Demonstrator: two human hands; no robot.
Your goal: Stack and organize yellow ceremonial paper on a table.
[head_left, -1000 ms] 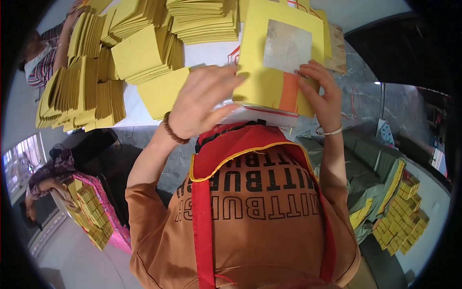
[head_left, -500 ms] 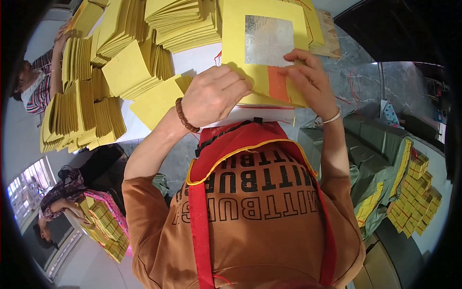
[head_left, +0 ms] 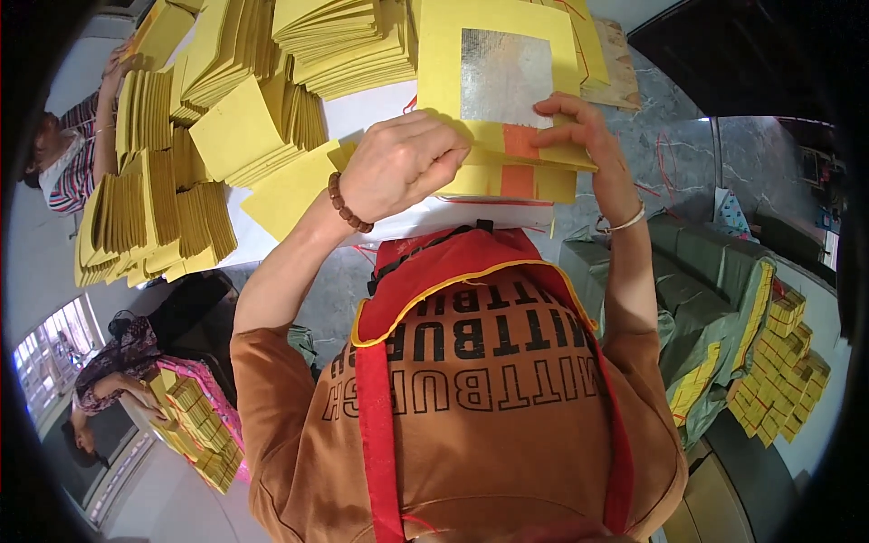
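Observation:
A yellow paper sheet (head_left: 439, 72) with a silver square (head_left: 505, 72) and an orange strip (head_left: 520, 142) lies in front of me at the table edge. Its near edge is lifted, and another yellow sheet (head_left: 548, 186) with an orange patch shows beneath. My left hand (head_left: 403, 167) is closed at the sheet's near left edge, its fingers curled in. On the other side, my right hand (head_left: 584, 149) grips the raised right end, fingertips on top beside the silver square. Its thumb cannot be made out clearly.
Fanned stacks of yellow paper (head_left: 339, 45) fill the table's left and back. A wooden board (head_left: 620, 68) juts out at the far right. Green-wrapped bundles (head_left: 697, 281) and tied yellow packets (head_left: 774, 380) stand to my right. Two people (head_left: 77, 163) (head_left: 118, 371) work at left.
The sheet's near edge has come up and away from me, uncovering the sheet beneath. My left hand has shifted slightly left; my right hand stays near the same spot.

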